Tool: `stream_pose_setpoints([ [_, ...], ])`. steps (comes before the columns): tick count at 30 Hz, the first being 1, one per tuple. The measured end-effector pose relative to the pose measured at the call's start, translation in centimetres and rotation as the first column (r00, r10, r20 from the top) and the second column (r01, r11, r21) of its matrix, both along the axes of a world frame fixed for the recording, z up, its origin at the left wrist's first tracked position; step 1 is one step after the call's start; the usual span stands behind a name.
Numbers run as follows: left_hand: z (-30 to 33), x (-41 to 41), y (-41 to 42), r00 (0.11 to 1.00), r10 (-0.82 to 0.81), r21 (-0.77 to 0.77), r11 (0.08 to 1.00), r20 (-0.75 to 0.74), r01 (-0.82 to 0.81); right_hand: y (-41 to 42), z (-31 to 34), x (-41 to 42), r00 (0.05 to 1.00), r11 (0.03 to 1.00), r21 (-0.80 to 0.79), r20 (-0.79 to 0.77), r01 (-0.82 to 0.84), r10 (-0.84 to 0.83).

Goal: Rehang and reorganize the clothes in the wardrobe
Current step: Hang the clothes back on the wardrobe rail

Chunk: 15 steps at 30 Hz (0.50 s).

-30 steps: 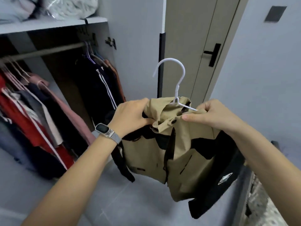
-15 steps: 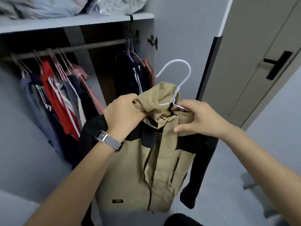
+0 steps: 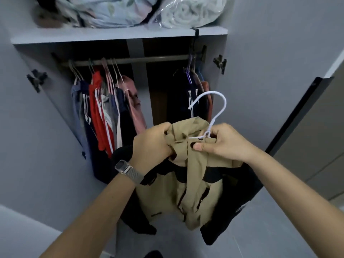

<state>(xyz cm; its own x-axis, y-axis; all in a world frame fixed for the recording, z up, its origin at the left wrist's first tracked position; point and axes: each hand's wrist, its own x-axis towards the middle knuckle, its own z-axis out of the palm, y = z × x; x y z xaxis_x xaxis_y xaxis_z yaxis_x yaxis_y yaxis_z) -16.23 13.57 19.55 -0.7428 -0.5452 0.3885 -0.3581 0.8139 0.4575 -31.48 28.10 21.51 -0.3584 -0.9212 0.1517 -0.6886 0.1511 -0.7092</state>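
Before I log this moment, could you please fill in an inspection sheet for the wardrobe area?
Surface: grey floor.
Job's things: tan and black jacket on white hanger, off the rail; gap mid-rail between two groups of hung clothes.
Clutter: bagged bedding on top shelf.
Grippers: left hand grips the collar; right hand pinches hanger neck and fabric.
Cables: nothing seen.
Surroundings: wardrobe doors open, room door at right.
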Motion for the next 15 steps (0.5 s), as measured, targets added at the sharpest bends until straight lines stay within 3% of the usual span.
stream_pose_setpoints([
  [5,-1.1,-1.0,-5.6,0.997,-0.013,0.29,0.956,-0.08,0.036,-2.4,-0.4,-3.7,0.958,0.999,-0.042,-0.285,0.0,-0.012],
  [10,-0.4,-3.3,-11.7,0.994,-0.045,0.35,0.933,-0.102,0.078,-4.1,-2.5,-7.2,0.896,0.992,0.039,-0.434,0.121,-0.092],
  [13,-0.1,-6.1,-15.1,0.988,-0.108,0.361,0.922,-0.11,0.141,-7.0,-3.7,-7.5,0.881,0.983,-0.048,-0.439,0.175,-0.178],
  [15,0.1,-7.9,-17.2,0.983,-0.163,0.372,0.91,-0.082,0.182,-9.0,-3.6,-8.1,0.911,0.967,-0.086,-0.322,0.242,-0.256],
])
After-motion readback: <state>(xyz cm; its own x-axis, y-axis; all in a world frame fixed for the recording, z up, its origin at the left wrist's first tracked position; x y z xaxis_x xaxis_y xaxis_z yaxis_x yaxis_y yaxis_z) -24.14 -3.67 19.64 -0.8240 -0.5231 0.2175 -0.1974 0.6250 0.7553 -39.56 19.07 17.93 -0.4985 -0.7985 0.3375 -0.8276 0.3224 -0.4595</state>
